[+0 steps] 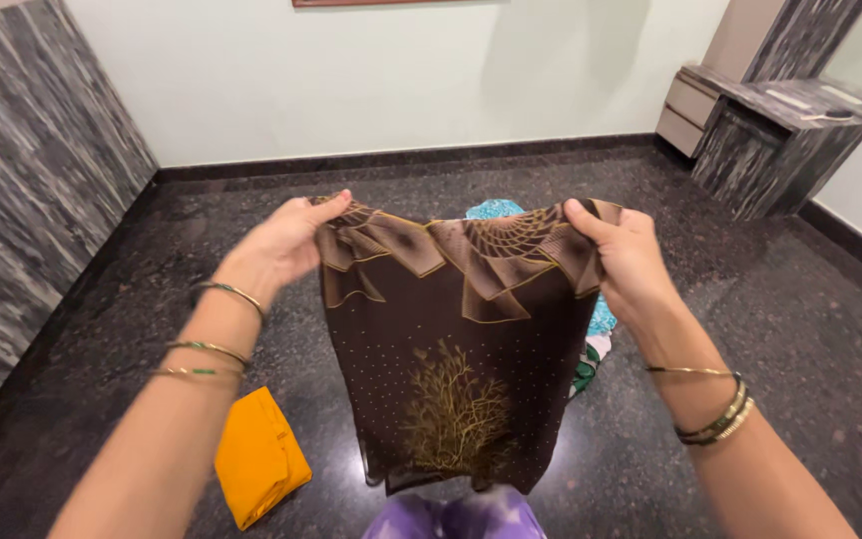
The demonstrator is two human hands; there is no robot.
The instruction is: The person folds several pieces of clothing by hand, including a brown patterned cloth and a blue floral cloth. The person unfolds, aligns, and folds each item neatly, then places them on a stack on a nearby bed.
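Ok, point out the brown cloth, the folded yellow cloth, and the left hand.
brown cloth (456, 379), head view, on the gold tree print
folded yellow cloth (256, 457), head view, middle of its top face
left hand (286, 245), head view, back of the hand

The one camera sits on the person's head, looks down and forward, close to the raised arms, with the dark floor (770, 329) and far wall (371, 80) beyond.
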